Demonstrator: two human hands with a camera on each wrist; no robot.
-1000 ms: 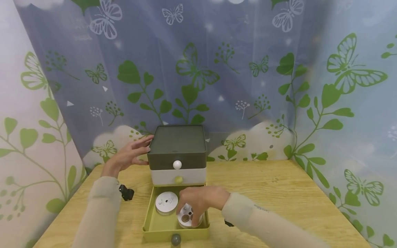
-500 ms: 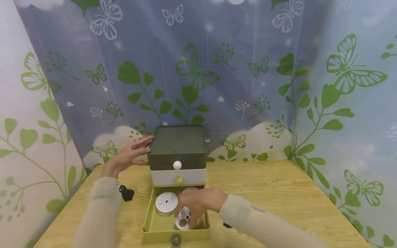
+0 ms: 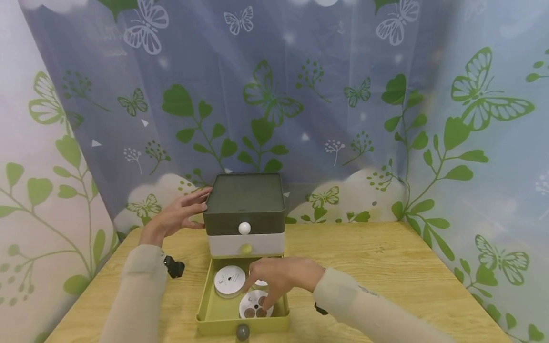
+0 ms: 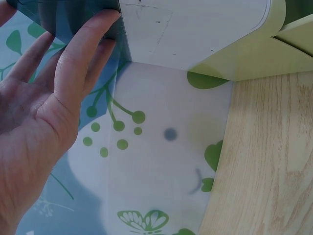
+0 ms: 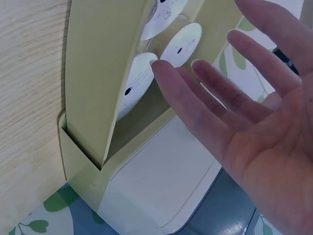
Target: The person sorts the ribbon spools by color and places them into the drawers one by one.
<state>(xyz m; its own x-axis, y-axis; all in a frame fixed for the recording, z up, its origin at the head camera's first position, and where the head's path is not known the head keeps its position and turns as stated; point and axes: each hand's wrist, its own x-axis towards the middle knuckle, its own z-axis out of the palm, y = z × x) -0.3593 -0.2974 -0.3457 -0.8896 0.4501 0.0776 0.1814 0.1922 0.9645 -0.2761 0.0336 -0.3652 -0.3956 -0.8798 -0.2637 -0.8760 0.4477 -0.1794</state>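
Note:
Three round white discs with small dark centre holes lie in the pulled-out yellow-green bottom drawer (image 3: 214,309). The left disc (image 3: 230,281) is plain with fine print, while the front disc (image 3: 256,305) has brown circles on its face. A third disc (image 3: 260,284) behind it is mostly hidden by my right hand (image 3: 283,277). That hand hovers over the drawer's right side, its fingers (image 5: 183,98) spread and loosely bent around nothing. My left hand (image 3: 177,215) rests its extended fingertips on the left side of the dark top drawer unit (image 3: 246,193).
Between the dark unit and the bottom drawer is a white drawer (image 3: 223,244) with a yellow knob (image 3: 246,248). All stand on a wood-grain table (image 3: 351,271). A butterfly-patterned curtain (image 3: 321,143) hangs close behind and at both sides.
My right hand has slid the brown-circled disc toward the drawer's front and let go of it. It has then drawn slightly up and back. The left hand stays put.

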